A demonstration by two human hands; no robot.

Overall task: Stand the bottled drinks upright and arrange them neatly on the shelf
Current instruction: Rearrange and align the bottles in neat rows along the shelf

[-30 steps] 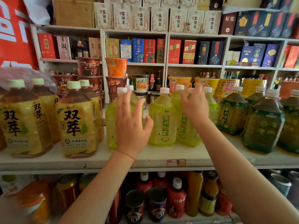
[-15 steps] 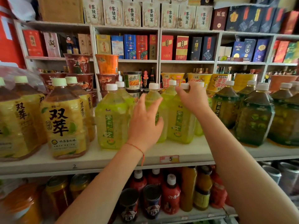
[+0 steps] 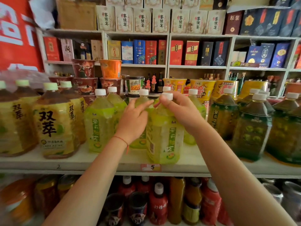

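Shelf (image 3: 192, 162) runs the full width, white, crowded front to back; we count three drink groups on it, all upright as far as we can see. Amber bottles (image 3: 56, 126) stand at left, dark green bottles (image 3: 251, 131) at right, pale green bottles (image 3: 99, 123) in the middle where we are working. One pale green bottle, the front bottle (image 3: 164, 134), stands nearest the shelf lip, just above the price tag (image 3: 151, 167) marked 5, and looks turned a little off square to its row. Our right hand (image 3: 182, 111) closes around its neck, fingers curled just under the white cap (image 3: 167, 96). Our left hand (image 3: 132, 123) rests on the bottle behind and to the left, fingers loosely spread, index tip reaching toward the right thumb. Risks, as we judge them: the front bottle sits close to the edge, so a pull at the neck could tip it forward off the shelf; a high grip gives poor control of a heavy, full base; neighbours stand touching, so a hard shove could rock one into the next.
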